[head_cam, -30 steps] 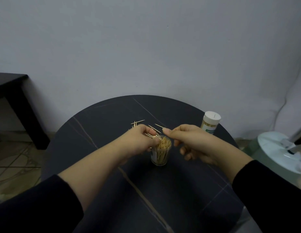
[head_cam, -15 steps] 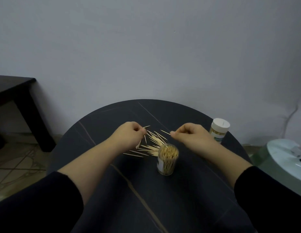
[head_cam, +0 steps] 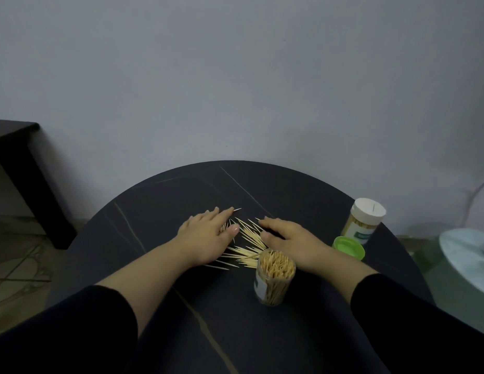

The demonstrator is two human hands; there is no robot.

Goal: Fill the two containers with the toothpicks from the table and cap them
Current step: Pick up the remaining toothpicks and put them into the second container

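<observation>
Loose toothpicks [head_cam: 249, 238]: scattered on round dark table [head_cam: 181, 201], between both hands. Left hand [head_cam: 205, 236], right hand [head_cam: 289, 238]: flat, fingers straight, grasping nothing. Uncapped clear container [head_cam: 273, 282]: upright, full, beside right wrist. Green cap [head_cam: 349, 248]: lying just beside white-capped container [head_cam: 362, 222].

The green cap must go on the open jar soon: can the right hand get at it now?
Probably yes. The green cap lies uncovered beside the right hand, on its outer side, with nothing between them; the hand lies flat and holds nothing.
</observation>
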